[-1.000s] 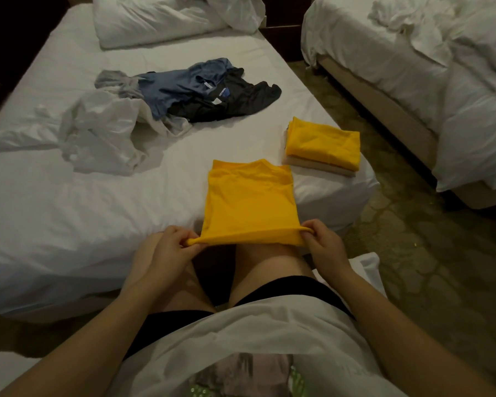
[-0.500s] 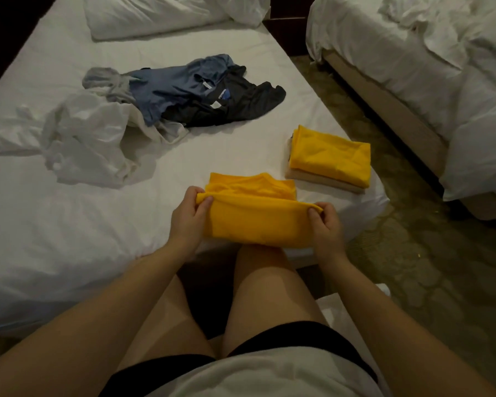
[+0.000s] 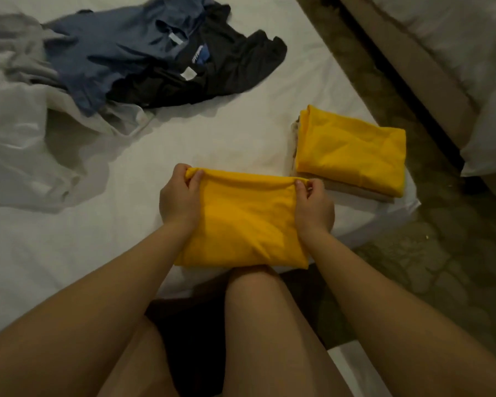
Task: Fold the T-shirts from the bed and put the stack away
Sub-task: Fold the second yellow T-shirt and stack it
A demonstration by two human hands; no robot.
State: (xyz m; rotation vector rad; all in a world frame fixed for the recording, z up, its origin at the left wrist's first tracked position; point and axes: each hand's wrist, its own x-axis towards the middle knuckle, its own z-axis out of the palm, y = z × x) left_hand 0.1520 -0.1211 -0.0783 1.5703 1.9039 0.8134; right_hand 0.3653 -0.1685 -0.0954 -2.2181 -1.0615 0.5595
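Observation:
A yellow T-shirt (image 3: 241,222) lies folded in half on the white bed (image 3: 218,138), near its front edge. My left hand (image 3: 178,199) pinches its far left corner, and my right hand (image 3: 314,204) pinches its far right corner. To the right, by the bed's corner, sits a stack of folded shirts (image 3: 350,156) with a yellow one on top and a beige one under it. Unfolded shirts lie further back: a blue one (image 3: 112,55), a black one (image 3: 212,73), a grey one (image 3: 15,47) and a white one (image 3: 20,150).
My bare knees (image 3: 258,290) are against the bed's front edge. A patterned floor (image 3: 441,253) runs along the right, with a second bed (image 3: 441,53) at the upper right. A white cloth (image 3: 355,368) shows at the bottom.
Both hands carried the yellow shirt's near hem up and away, laying it over the far half. The shirt is now half as long. The camera has tilted down and closer.

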